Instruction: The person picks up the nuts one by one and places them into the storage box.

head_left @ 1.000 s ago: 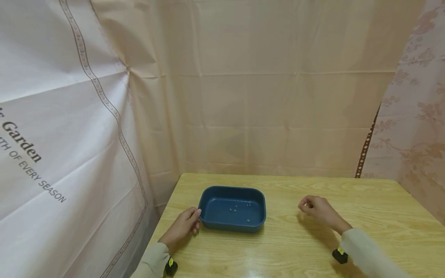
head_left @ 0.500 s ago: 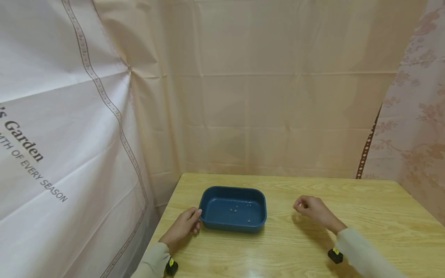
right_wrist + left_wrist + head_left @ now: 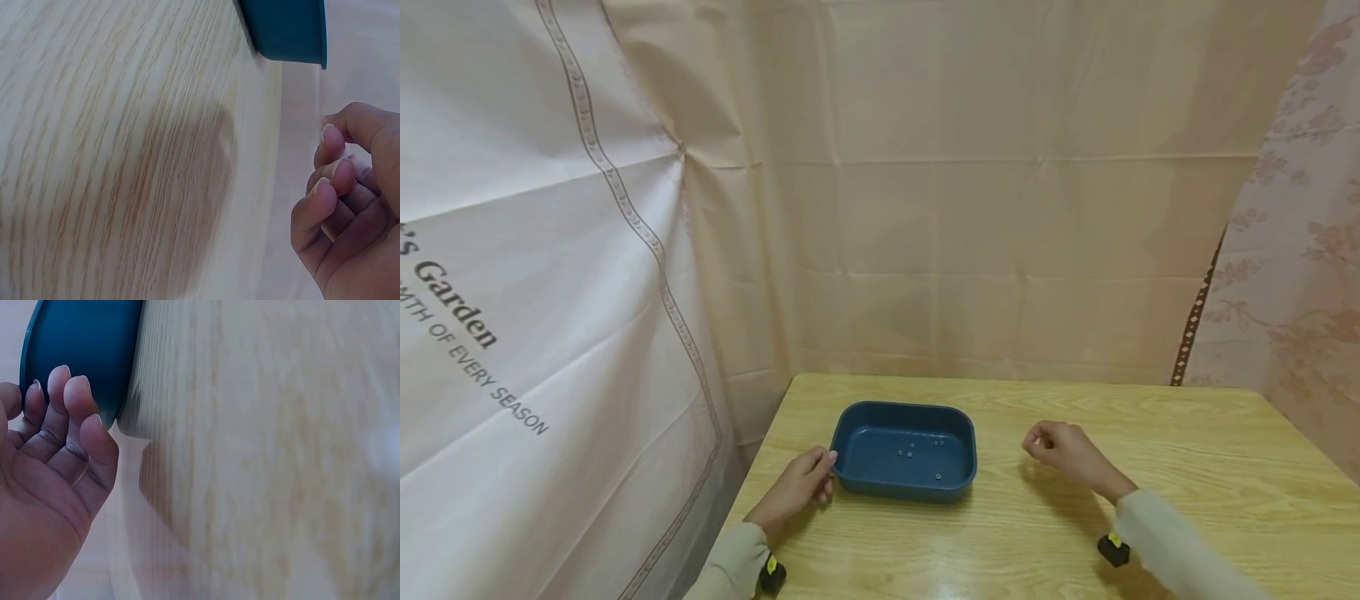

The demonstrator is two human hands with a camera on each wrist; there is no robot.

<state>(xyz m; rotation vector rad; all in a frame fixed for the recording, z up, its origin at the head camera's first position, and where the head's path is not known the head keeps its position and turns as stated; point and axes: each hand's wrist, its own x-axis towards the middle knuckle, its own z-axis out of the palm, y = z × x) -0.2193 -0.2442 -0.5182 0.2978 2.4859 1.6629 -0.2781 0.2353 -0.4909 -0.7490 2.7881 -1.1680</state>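
Note:
A dark blue rectangular tray (image 3: 891,492) with raised walls stands on the table, left of its middle. Several tiny pale pieces with dark centres, which look like nuts (image 3: 909,455), lie scattered over its floor. My left hand (image 3: 797,485) pinches the tray's left rim between thumb and forefinger; its other fingers lie loosely against the outer wall in the left wrist view. Above the table, right of the tray and apart from it, hovers my right hand (image 3: 1071,452). Its fingers are curled and thumb and forefinger meet; whatever may be between those tips is hidden.
The light wood table (image 3: 970,550) has its far edge close to a beige hanging cloth (image 3: 925,208). A white printed cloth (image 3: 580,333) hangs on the left, a flowered one (image 3: 1300,250) on the right. The tray's wall rises between my hands.
My right hand has moved left, nearer to the tray, with its fingers in the same curl. The left hand stays at the rim. The view has shifted very slightly.

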